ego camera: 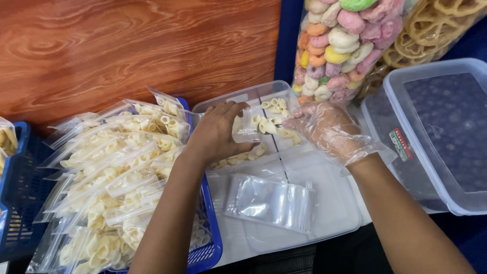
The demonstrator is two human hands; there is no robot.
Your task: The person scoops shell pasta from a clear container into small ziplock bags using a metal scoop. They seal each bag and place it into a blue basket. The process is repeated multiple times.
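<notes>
We work over a polished reddish wooden tabletop (101,45) with swirling grain, the widest surface here. On it at our left sits a blue plastic mesh basket (210,243), heaped with small clear zip bags of pale tube-shaped crackers (116,172), glossy and crinkled. In front of us lies a shallow clear plastic tray (335,208), smooth and rectangular, with loose pale crackers (276,106) at its far end and a stack of empty clear zip bags (271,202) lying flat near its middle. To our right stands a clear plastic lidded box (446,137), rounded at the corners, with a small red, green and white sticker (401,144) on its near-left edge. Behind the tray leans a tall clear sack of pastel ring-shaped puffs (340,45), pink, orange, yellow and white, and beside it a sack of golden wheel-shaped crisps (436,25).

Our bare left hand (215,134) curls its fingers around the small clear zip bag (248,126), pinching its mouth just above the tray's far end. Our right hand (329,129), inside a thin wrinkled transparent glove, has its fingertips bunched on a few crackers at that bag's opening.
</notes>
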